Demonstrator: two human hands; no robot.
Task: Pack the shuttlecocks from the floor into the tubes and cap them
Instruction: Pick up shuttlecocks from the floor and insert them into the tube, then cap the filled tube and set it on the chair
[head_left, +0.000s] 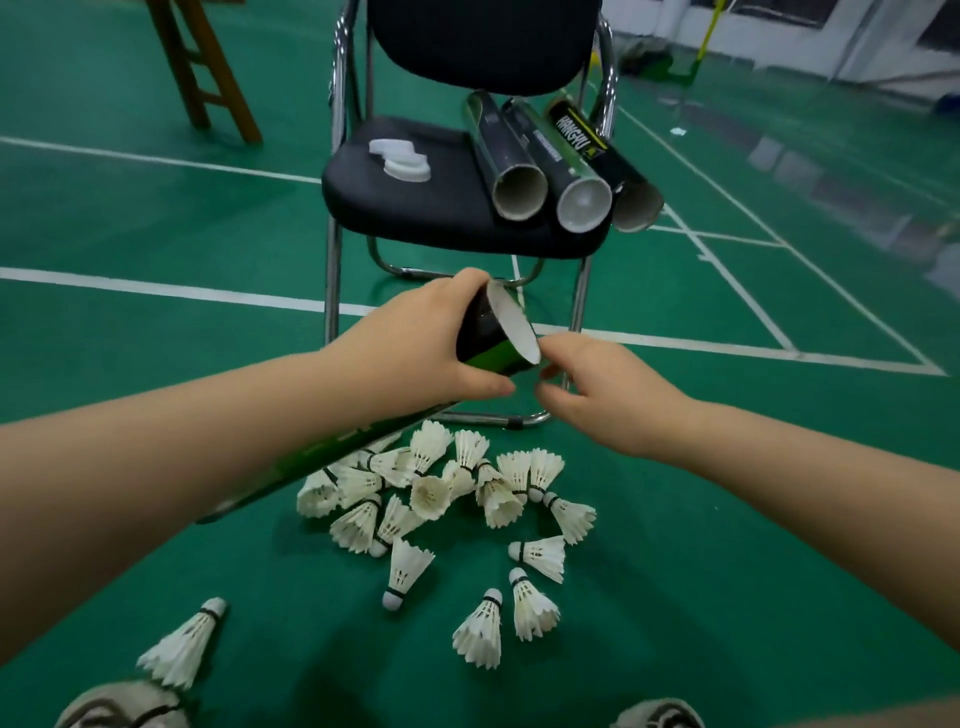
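Left hand (415, 348): fingers clamped round the held tube just below its open end.
Held tube (491, 332): black and green, tilted, mouth turned toward the right fingertips.
Right hand (597, 395): fingers curled, tips close together just beside the tube's rim; cannot tell whether they pinch anything.
Shuttlecocks (441, 493): heaped on the floor (156, 208) below both hands, some scattered nearer.
Chair (415, 208): beyond the fingers, seat carrying three spare tubes (545, 156) and white caps (400, 158).

Head camera looks forward and down at the floor (675, 597).
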